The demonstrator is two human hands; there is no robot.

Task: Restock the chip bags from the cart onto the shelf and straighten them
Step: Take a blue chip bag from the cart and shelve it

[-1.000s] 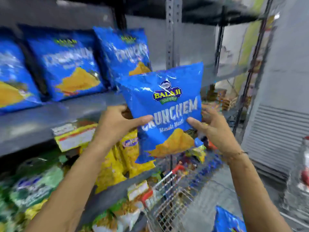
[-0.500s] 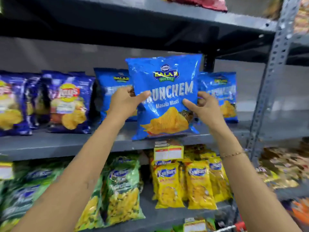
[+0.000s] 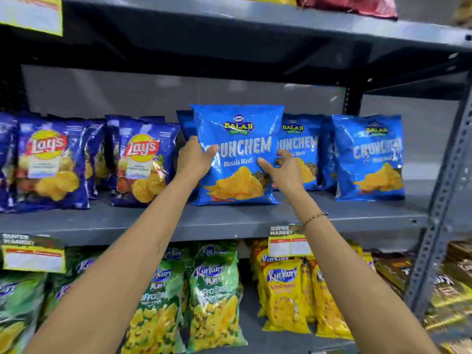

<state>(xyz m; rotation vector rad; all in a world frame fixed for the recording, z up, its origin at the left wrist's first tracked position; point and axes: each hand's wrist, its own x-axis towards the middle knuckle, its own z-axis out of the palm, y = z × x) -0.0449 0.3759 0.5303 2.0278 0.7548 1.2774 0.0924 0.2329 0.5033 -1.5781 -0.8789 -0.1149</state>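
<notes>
Blue Crunchem bag (image 3: 236,154), pinched at both edges by left hand (image 3: 194,159) and right hand (image 3: 282,168), is stood on shelf (image 3: 229,221); should be squared against neighbouring Crunchem bag (image 3: 297,146) before release.

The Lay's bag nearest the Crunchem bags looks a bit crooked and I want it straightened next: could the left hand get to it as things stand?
Probably yes. The Lay's bag stands at the shelf front just beside the left hand, nothing between them, but that hand must first release the Crunchem bag.
</notes>
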